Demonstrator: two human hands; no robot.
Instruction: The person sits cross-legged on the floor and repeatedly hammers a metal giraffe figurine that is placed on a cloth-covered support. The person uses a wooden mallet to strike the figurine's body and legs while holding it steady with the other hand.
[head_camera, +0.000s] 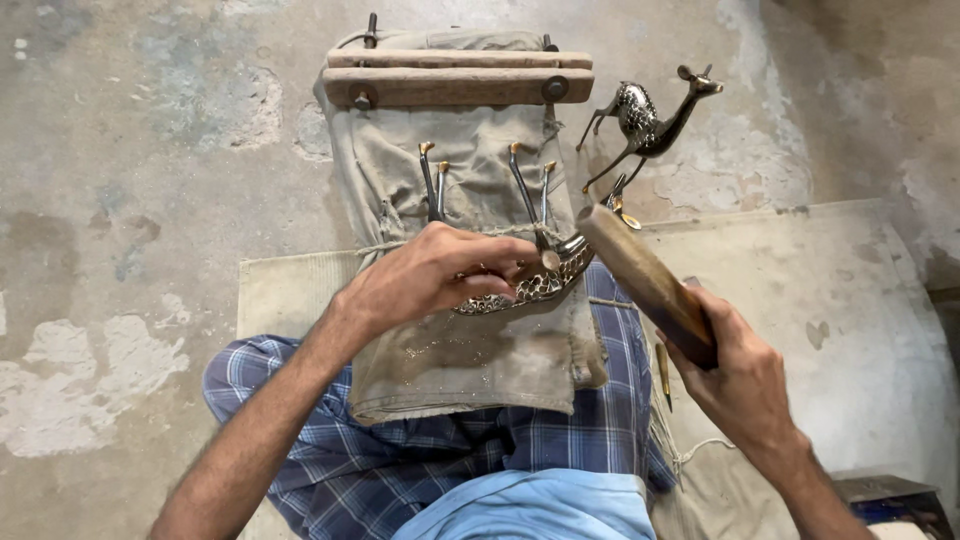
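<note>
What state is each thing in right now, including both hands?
Left hand: closed, pressing a metal deer figure upside down, legs up, on the cloth.
Right hand: grip shut on a wooden mallet, its head at the figure.
Second deer figure: upright on the floor, untouched.
Wooden clamp: lying flat across the cloth's top.
Cloth: spread over the lap, dusted with filings.

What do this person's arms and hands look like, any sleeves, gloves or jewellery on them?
Both arms are bare from the frame edge to the fingers: no sleeves, gloves, watch or bands in view. The left hand and right hand show no rings on the fingers that can be seen. The forearms are lean, with some dark hair. Lower down there is a checked blue cloth across the lap and a plain light blue garment.
</note>
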